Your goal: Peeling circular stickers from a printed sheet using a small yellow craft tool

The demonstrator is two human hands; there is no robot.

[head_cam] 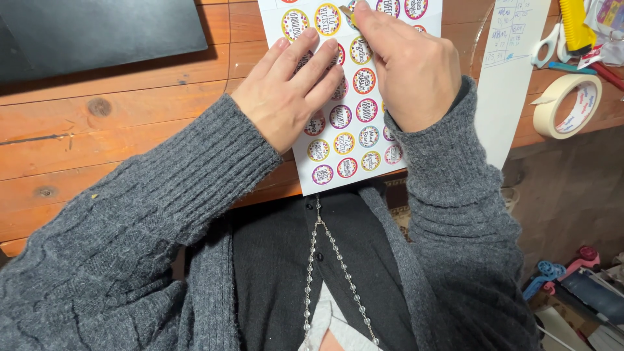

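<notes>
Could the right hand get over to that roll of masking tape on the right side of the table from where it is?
Probably yes. The right hand is pinching at the sticker sheet, and the roll of masking tape lies on the same side. Only a flat white paper sheet lies between them, and nothing upright blocks the way.

My left hand [289, 91] lies flat, fingers spread forward; my right hand [406, 68] is curled, fingertips pinched together.
</notes>
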